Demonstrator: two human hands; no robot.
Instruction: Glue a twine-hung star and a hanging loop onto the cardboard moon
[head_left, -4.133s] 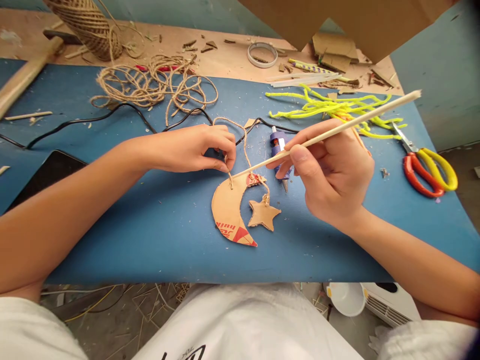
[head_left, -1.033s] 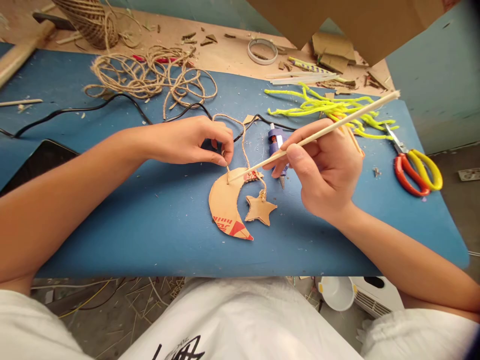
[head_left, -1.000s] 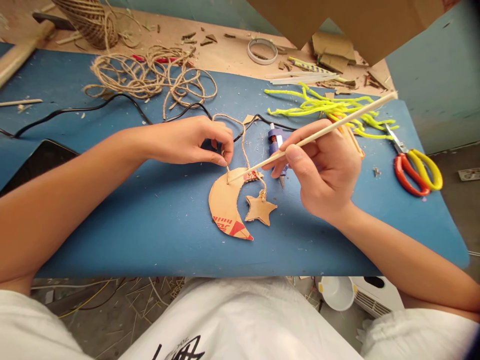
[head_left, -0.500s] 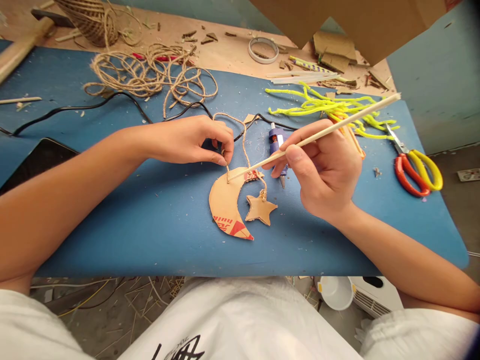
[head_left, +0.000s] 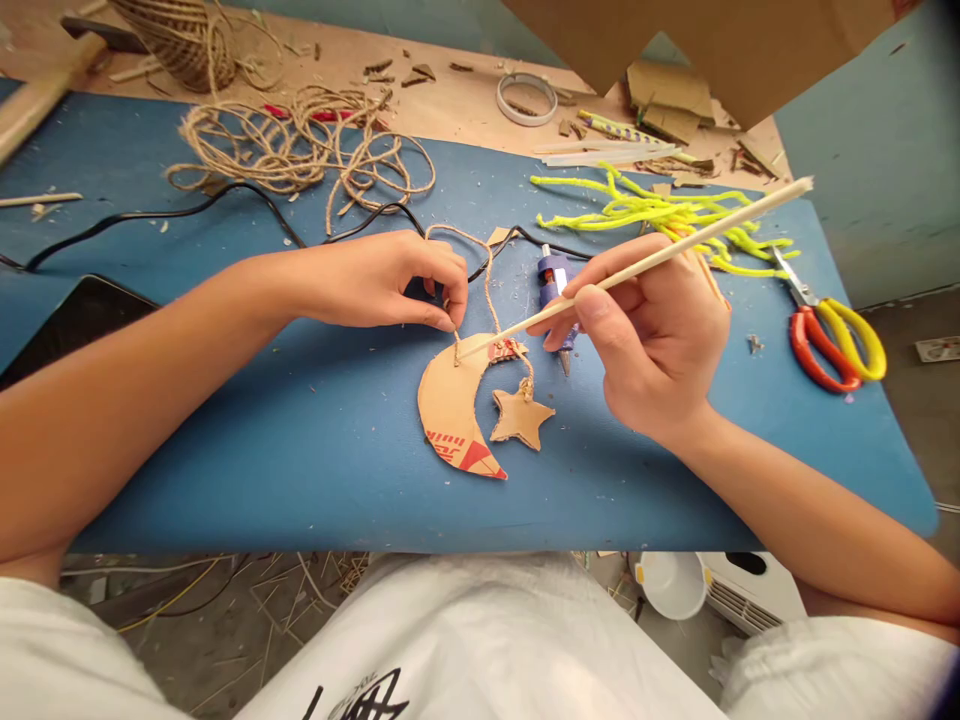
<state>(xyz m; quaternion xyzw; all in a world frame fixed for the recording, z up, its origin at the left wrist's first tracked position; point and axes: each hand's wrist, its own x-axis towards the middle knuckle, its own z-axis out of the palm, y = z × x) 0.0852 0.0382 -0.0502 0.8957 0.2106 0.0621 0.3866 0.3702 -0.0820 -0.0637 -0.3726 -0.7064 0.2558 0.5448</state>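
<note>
Left hand: the left hand (head_left: pixel 390 285) is closed, with thumb and forefinger pinching the twine (head_left: pixel 486 275) right where it meets the upper horn of the cardboard moon (head_left: pixel 450 410).
Right hand: the right hand (head_left: pixel 652 340) grasps the wooden stick (head_left: pixel 675 250) like a pen, between thumb and first fingers.
Moon against the grips: it lies flat on the blue mat (head_left: pixel 300 450), at 5 o'clock just under the left fingertips and at 8 o'clock from the right hand, near it but not touching.
Stick: it slants from its tip at 8 o'clock, which touches the moon's upper horn beside the left pinch, to its free end at 2 o'clock, over the yellow pipe cleaners (head_left: pixel 645 212).
Star: the cardboard star (head_left: pixel 521 418) hangs from a short knotted cord at 3 o'clock of the moon, inside its curve.
Since half a second ago: both grips and the stick tip are unchanged, and the moon and star have not moved.
Materials: the moon is brown corrugated card with red print at its lower horn. The twine is rough and hairy, looped above the moon. The stick is pale, thin and round.
Around: a small blue glue gun (head_left: pixel 553 280) lies at 12 o'clock of the star, partly behind the right fingers. Red-and-yellow scissors (head_left: pixel 836 340) lie at 3 o'clock of the right hand, well apart. Loose jute cord (head_left: pixel 300 155) is piled at 11 o'clock of the left hand.
</note>
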